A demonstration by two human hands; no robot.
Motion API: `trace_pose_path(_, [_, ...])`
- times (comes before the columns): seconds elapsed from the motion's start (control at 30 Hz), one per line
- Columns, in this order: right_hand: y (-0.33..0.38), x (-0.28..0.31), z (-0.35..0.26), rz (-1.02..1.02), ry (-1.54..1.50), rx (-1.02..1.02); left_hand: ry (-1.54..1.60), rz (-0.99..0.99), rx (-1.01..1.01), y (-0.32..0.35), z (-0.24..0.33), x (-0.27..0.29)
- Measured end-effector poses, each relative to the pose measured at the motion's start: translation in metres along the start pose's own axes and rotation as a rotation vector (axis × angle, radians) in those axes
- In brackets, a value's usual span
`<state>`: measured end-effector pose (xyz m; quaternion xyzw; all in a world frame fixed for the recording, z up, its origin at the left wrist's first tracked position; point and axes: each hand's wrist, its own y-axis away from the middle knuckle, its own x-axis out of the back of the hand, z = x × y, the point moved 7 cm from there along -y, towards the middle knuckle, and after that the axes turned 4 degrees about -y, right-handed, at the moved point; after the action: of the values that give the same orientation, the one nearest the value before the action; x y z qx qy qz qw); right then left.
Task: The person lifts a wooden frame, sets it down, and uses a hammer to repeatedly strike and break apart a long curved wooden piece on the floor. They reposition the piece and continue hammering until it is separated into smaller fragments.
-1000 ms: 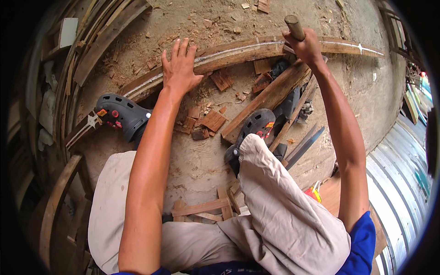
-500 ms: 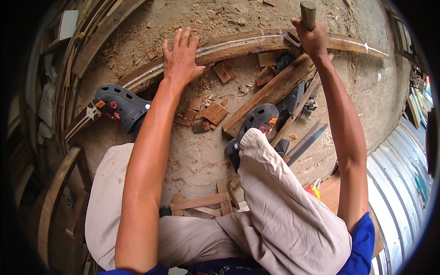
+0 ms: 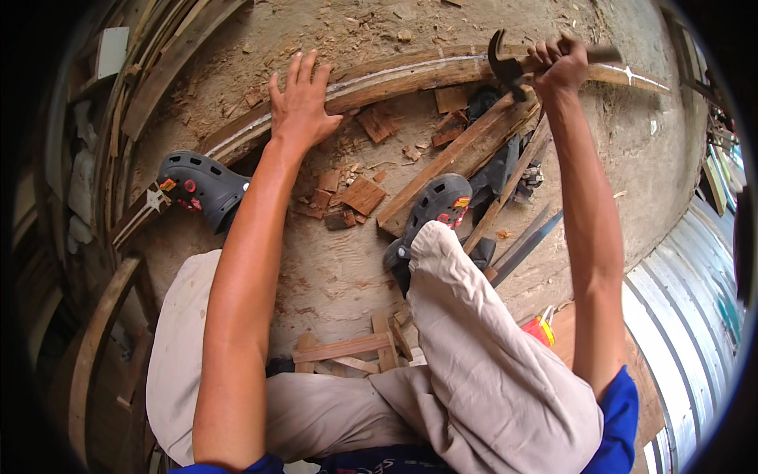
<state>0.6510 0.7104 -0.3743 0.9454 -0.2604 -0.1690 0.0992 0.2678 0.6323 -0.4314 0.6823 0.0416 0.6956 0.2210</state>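
A long wooden beam (image 3: 418,79) with a white line along it lies across the ground ahead of me. My left hand (image 3: 302,103) rests on its left half, fingers spread, holding nothing. Over the right half, my right hand (image 3: 562,69) is closed around the handle of a claw hammer (image 3: 509,71). The hammer's dark head points left and its handle end sticks out to the right. Whether the head touches the beam, I cannot tell. My left clog (image 3: 207,186) is by the beam's left end.
Reddish wood chips (image 3: 363,195) lie between my feet and the beam. A thick timber block (image 3: 458,162) slants beside my right clog (image 3: 437,207). Stacked planks (image 3: 178,67) line the left, and corrugated metal sheeting (image 3: 679,316) is at the right. Short wood strips (image 3: 343,347) lie near my legs.
The hammer has turned in my right hand's grip: its handle now points right, and its head shows on the left. My left hand has shifted slightly left along the beam.
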Motion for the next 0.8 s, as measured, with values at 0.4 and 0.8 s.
trace_pose_path(0.4, [-0.001, -0.033, -0.008, -0.684, 0.962, 0.158, 0.056, 0.034, -0.022, 0.000, -0.001, 0.000])
trace_pose_path(0.8, [0.048, -0.087, 0.010, -1.063, 1.275, 0.412, 0.049, 0.034, 0.002, 0.000, -0.003, -0.003])
